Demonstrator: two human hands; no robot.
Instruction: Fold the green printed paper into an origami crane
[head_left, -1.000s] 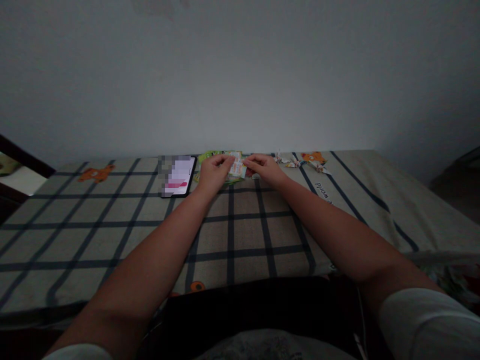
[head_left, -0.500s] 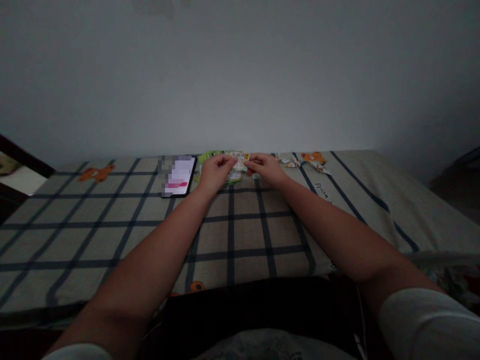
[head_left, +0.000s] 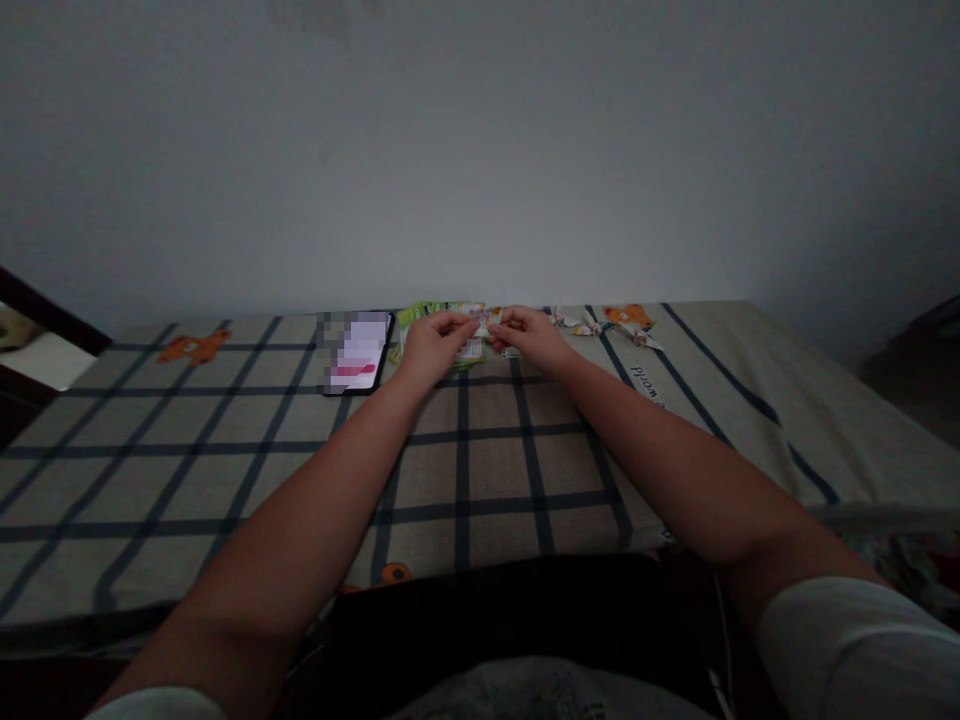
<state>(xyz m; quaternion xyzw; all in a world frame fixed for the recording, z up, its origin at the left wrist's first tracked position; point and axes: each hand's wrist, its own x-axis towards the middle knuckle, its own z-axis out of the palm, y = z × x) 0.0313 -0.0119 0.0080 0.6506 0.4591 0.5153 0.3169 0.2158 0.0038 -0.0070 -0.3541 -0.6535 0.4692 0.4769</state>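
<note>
My left hand [head_left: 431, 348] and my right hand [head_left: 534, 338] are close together near the wall, thumbs and forefingers pinched. Between their fingertips is a small white printed piece of paper or wrapper [head_left: 483, 327]; its exact kind is too small to make out. Each hand grips one side of it. Beneath and behind my left hand lie flat green printed packets [head_left: 420, 313], partly covered by the fingers. Several crumpled, twisted paper scraps [head_left: 589, 327] lie to the right of my right hand.
A smartphone [head_left: 367, 350] with a lit screen lies left of my left hand. The table is covered by a checked cloth [head_left: 495, 460] with bear prints. A plain wall [head_left: 480, 160] rises directly behind its far edge. Dark wooden furniture [head_left: 45, 310] stands at the left.
The small printed piece between my fingertips shows less of its printed face than before and looks turned or folded. Both hands stay almost in place, with slight finger movement.
</note>
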